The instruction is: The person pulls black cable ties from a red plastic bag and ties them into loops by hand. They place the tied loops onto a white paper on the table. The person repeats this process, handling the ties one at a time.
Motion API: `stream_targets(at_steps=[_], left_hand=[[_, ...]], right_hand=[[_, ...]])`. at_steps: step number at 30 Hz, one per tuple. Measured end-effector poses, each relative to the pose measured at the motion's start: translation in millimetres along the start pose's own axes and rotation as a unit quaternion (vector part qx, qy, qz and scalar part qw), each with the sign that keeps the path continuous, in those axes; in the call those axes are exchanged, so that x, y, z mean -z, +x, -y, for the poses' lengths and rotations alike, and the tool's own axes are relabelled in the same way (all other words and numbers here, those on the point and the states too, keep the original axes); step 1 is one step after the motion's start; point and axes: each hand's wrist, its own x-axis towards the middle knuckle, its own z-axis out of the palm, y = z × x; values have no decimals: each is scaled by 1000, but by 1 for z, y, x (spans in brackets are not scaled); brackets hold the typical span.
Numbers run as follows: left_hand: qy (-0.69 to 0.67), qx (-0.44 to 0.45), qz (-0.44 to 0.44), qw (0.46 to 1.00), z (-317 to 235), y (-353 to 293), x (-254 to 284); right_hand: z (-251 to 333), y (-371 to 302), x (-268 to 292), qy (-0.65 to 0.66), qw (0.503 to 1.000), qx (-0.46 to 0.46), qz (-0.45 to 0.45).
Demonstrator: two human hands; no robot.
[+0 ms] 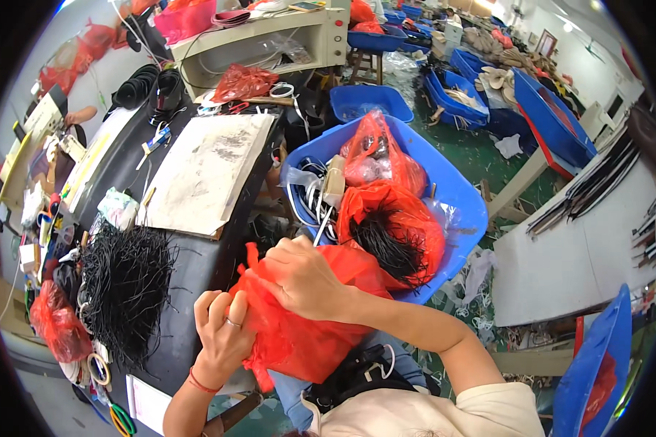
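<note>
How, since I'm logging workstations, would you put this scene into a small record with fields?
Left hand: fingers gripping the gathered red bag
Right hand: fingers on the same bag's upper part
Bag contents: not visible
Ahead, slightly right: blue tub holding an open red sack with black strands inside
Dark workbench, left: loose pile of black cords; pale board beyond it

Left fingers point(215, 309), right fingers point(284, 256) (bent)

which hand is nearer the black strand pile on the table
Left. The left hand is right of the pile; the right hand is farther right, on the red bag.
</note>
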Motion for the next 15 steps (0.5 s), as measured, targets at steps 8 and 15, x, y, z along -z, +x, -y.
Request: stream_targets(at_steps=[8, 15], left_hand=[[-148, 44, 105, 982, -48, -104, 6], [-275, 214, 85, 934, -69, -140, 7]], right_hand=[[-148, -21, -12, -379, 924, 17, 40], [-138, -53, 19, -186, 978, -88, 31]])
